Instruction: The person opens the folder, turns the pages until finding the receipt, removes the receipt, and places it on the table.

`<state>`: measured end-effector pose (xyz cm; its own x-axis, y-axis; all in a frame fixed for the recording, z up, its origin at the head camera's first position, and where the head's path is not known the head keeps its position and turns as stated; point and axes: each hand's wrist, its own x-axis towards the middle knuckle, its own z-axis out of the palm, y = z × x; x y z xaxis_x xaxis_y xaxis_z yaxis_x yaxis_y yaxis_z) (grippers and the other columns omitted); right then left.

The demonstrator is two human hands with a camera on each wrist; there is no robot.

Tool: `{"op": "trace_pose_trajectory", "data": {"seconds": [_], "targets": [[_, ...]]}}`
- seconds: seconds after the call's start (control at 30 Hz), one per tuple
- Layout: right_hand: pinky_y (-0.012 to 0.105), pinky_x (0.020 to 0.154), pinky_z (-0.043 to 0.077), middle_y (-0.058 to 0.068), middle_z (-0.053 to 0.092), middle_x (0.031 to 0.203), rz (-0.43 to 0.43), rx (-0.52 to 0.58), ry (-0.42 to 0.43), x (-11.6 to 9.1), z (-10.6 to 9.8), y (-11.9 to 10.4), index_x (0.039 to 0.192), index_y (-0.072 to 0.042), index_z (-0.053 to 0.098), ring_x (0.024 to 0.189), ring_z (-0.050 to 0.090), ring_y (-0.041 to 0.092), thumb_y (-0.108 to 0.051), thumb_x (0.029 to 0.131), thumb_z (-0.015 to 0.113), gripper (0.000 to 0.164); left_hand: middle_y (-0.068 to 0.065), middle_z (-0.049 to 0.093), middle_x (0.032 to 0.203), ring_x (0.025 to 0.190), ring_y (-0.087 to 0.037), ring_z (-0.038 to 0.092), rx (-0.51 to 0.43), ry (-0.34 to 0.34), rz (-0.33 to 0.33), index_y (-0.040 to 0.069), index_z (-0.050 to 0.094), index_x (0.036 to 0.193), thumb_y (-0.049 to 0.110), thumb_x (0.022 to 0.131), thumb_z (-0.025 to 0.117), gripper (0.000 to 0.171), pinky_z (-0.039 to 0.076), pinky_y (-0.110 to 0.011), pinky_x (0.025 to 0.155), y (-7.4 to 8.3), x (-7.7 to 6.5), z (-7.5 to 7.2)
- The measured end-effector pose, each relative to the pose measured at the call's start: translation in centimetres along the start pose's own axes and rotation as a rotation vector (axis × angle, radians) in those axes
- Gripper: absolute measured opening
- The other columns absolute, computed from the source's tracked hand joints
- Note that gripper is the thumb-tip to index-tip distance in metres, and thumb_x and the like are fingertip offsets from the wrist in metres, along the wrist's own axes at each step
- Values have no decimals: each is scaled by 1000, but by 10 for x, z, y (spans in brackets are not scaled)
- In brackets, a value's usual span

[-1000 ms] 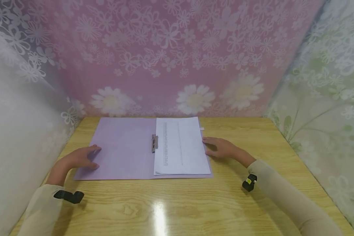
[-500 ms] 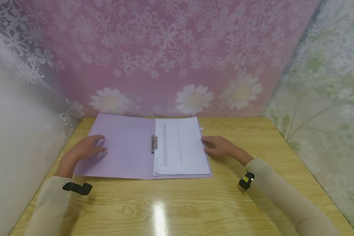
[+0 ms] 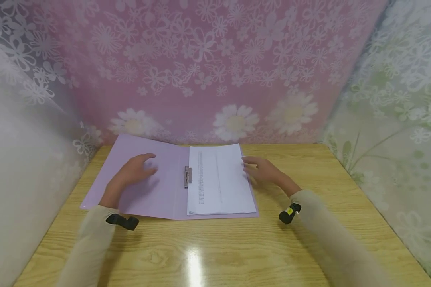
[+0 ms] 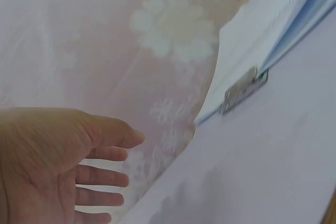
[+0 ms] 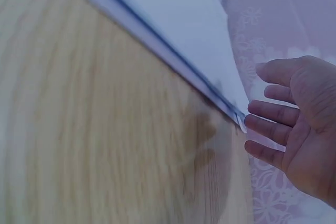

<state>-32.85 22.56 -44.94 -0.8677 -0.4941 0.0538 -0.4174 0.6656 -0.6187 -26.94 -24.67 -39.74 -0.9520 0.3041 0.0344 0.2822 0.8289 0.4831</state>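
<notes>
A purple folder (image 3: 165,191) lies spread on the table, its left cover tilted up a little off the wood. On its right half rests a stack of printed paper (image 3: 230,179), beside a metal clip (image 3: 186,177) at the spine. My left hand (image 3: 134,169) hovers over the left cover with fingers extended, holding nothing; its loosely spread fingers (image 4: 102,176) show in the left wrist view. Near the right edge of the papers is my right hand (image 3: 263,169), also with extended fingers and nothing in its grasp. Contact with the folder edge cannot be told.
The wooden table (image 3: 215,255) reaches back to a pink flowered curtain (image 3: 201,79). Pale patterned curtains hang on both sides, the right one (image 3: 398,139) with green leaves. A small white tab shows at the paper's edge (image 5: 241,121) in the right wrist view.
My left hand has moved right and farther back over the left cover, which has risen from lying flat. The right hand has shifted slightly left and back.
</notes>
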Motion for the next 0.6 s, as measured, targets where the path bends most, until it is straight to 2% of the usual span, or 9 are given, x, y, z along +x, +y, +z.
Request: {"op": "trace_pose_trajectory", "data": {"seconds": [0.2, 0.3, 0.47, 0.6], "targets": [[56, 110, 47, 25, 53, 150, 36, 152, 85, 18, 1, 4, 148, 6, 48, 134, 55, 42, -15, 105, 59, 50, -24, 44, 157, 148, -43, 38, -30, 28, 40, 0, 45, 151, 19, 98, 67, 60, 32, -58, 121, 39, 22, 31], [56, 112, 44, 27, 54, 147, 53, 209, 123, 23, 1, 7, 148, 7, 48, 132, 56, 44, -12, 104, 60, 49, -23, 41, 159, 149, -42, 36, -37, 20, 72, 1, 43, 152, 17, 97, 69, 63, 30, -55, 123, 53, 31, 49], [57, 113, 43, 33, 54, 144, 53, 293, 154, 27, 2, 12, 150, 8, 44, 131, 55, 48, -7, 104, 57, 50, -21, 32, 165, 153, -40, 30, -18, -43, 91, 3, 40, 156, 22, 96, 72, 71, 29, -54, 124, 65, 38, 77], [56, 111, 46, 34, 54, 143, 69, 346, 158, 30, 6, 14, 150, 8, 42, 132, 54, 48, -8, 104, 56, 51, -20, 25, 168, 155, -42, 22, 23, -109, 118, 4, 35, 158, 31, 97, 70, 76, 26, -58, 124, 67, 40, 90]]}}
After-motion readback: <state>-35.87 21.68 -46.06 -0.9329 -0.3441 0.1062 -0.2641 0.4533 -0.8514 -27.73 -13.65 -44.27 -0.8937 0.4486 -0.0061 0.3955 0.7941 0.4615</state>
